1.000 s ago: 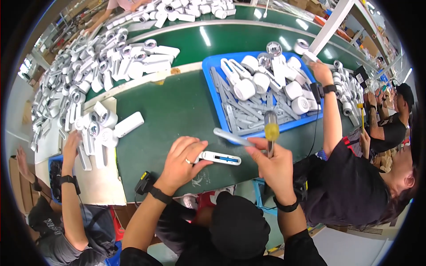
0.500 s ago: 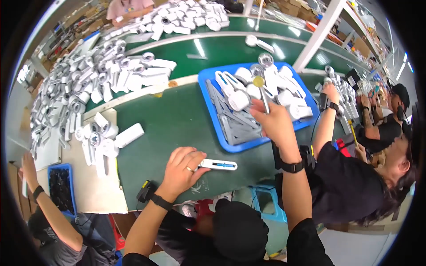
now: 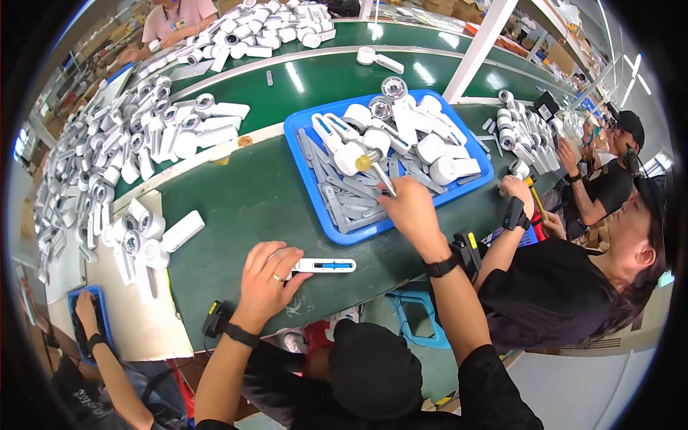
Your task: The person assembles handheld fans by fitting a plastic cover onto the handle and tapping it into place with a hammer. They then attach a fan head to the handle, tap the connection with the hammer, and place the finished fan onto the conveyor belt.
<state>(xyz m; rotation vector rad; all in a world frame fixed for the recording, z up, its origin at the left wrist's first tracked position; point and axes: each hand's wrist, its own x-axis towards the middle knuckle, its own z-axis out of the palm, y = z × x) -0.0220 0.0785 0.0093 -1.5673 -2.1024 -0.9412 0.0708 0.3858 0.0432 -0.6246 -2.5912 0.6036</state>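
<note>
My left hand (image 3: 269, 279) is closed around one end of a white handheld device (image 3: 347, 266) lying on the green bench. Its slim handle points right, and a blue strip shows in the handle's open slot. The device's other end is hidden under my fingers. Over the front edge of a blue tray (image 3: 342, 238), my right hand (image 3: 412, 211) grips a small mallet (image 3: 364, 163) by its slim shaft, the yellowish head pointing up and away. Long grey strips (image 3: 344, 204) fill the tray's left and front, with white round-headed devices (image 3: 441, 148) heaped behind and to the right.
A big heap of white devices (image 3: 107, 154) covers the left, and a smaller group (image 3: 143, 240) lies on a beige board (image 3: 172, 315). Another worker (image 3: 566, 287) sits close on my right. At far left, a person's hand (image 3: 86, 315) reaches into a small blue bin (image 3: 106, 315).
My right hand has brought the mallet nearer and lower, from above the white devices to the tray's front. The view has shifted; my left hand keeps its hold. The far-left person's hand has moved into the bin.
</note>
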